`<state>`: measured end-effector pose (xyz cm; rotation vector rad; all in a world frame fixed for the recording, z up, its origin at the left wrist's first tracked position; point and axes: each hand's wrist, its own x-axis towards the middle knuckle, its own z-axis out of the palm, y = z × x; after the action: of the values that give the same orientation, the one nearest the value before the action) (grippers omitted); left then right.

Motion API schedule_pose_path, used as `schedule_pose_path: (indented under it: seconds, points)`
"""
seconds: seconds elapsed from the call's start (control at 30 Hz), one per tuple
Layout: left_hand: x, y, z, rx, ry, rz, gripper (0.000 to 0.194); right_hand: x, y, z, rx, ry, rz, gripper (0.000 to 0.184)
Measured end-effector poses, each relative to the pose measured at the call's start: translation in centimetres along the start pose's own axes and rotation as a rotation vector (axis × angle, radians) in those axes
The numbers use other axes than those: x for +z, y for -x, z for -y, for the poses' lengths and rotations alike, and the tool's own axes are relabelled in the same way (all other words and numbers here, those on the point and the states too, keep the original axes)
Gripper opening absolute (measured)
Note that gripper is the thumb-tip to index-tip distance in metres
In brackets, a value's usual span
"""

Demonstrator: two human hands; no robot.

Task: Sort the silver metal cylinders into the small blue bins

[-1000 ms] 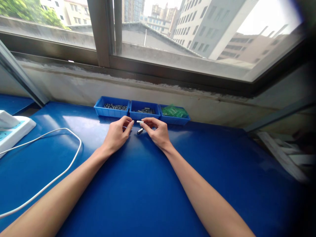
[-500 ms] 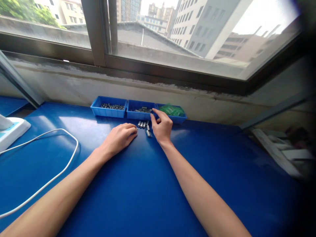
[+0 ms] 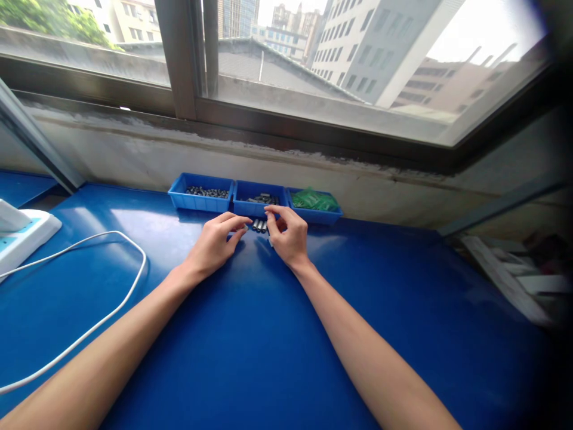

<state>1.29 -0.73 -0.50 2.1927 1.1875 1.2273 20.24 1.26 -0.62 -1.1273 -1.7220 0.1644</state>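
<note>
My left hand point(image 3: 217, 243) is closed in a pinch, with a small pale, shiny piece point(image 3: 246, 227) just showing between thumb and forefinger. To its right, my right hand point(image 3: 289, 237) is also pinched, thumb against forefinger, in front of the middle bin. Whatever lies between its fingertips is too small to make out. Several short metal cylinders point(image 3: 259, 226) lie side by side on the blue table between my hands. Part of another piece shows under the right hand, the rest hidden by it.
Three blue bins stand in a row by the wall: a left bin point(image 3: 200, 202) of small metal parts, a middle bin point(image 3: 250, 208) of metal cylinders, a right bin point(image 3: 319, 217) with green plastic bags. A white cable point(image 3: 144, 263) and power strip point(image 3: 42, 230) lie at left.
My right hand went from beside the first pieces to the middle bin's edge, then back down and left towards my left hand. The left hand dipped to the table and rose slightly.
</note>
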Motion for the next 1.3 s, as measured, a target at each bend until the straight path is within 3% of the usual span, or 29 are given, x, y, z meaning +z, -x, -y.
schedule_pose_path:
  seconds: [0.17,0.33,0.87,1.07,1.3]
  points:
    - [0.01,-0.31,-0.61,-0.31,0.39,-0.065,0.031,0.0,0.04,-0.03,-0.004,-0.024,0.071,0.018]
    - [-0.33,-0.59,-0.55,-0.447,0.444,-0.107,0.039,0.0,0.14,0.08,-0.044,-0.033,0.126,0.018]
    - [-0.43,-0.61,-0.31,-0.456,0.465,-0.182,0.043,-0.13,0.29,0.19,-0.069,-0.082,0.223,0.023]
    - [-0.3,-0.41,-0.16,-0.418,0.486,-0.14,0.041,-0.11,0.53,0.25,-0.131,-0.058,0.294,0.021]
    - [-0.05,-0.44,-0.13,-0.41,0.523,-0.122,0.043,0.25,0.58,0.15,-0.123,-0.044,0.259,0.02]
